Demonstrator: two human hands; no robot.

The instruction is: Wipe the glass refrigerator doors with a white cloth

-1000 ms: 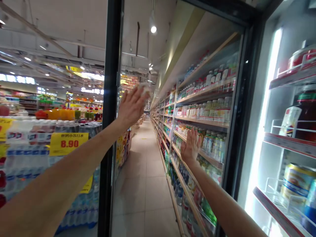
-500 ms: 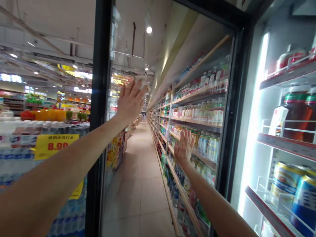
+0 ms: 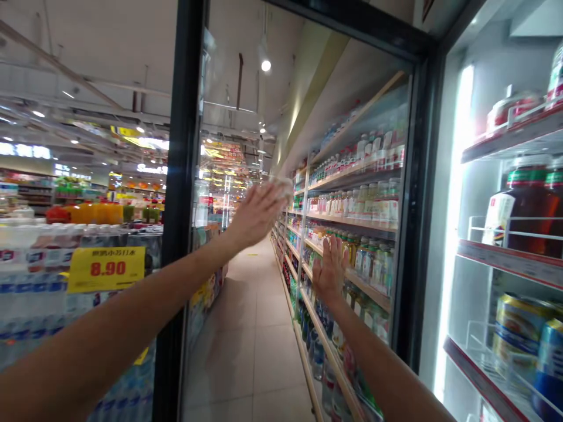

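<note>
A glass door [image 3: 229, 357] with a black frame stands swung open in front of me. My left hand [image 3: 255, 215] is raised against its pane, fingers extended over a white cloth [image 3: 282, 187] that shows beyond the fingertips. The cloth is partly hidden and blurred, pressed between the hand and the glass. Lower and to the right, my right hand [image 3: 329, 274] rests flat on the same pane, fingers up and holding nothing.
The lit cooler on the right has shelves [image 3: 510, 258] of bottles and cans [image 3: 519, 334]. Bottled drinks [image 3: 369, 199] line a long rack beyond the glass, beside a tiled aisle [image 3: 246, 316]. At left, packed bottles carry a yellow price sign [image 3: 107, 268].
My left hand has slid down and to the right over the glass with the cloth. My right hand stays at nearly the same place on the pane. The view has shifted slightly.
</note>
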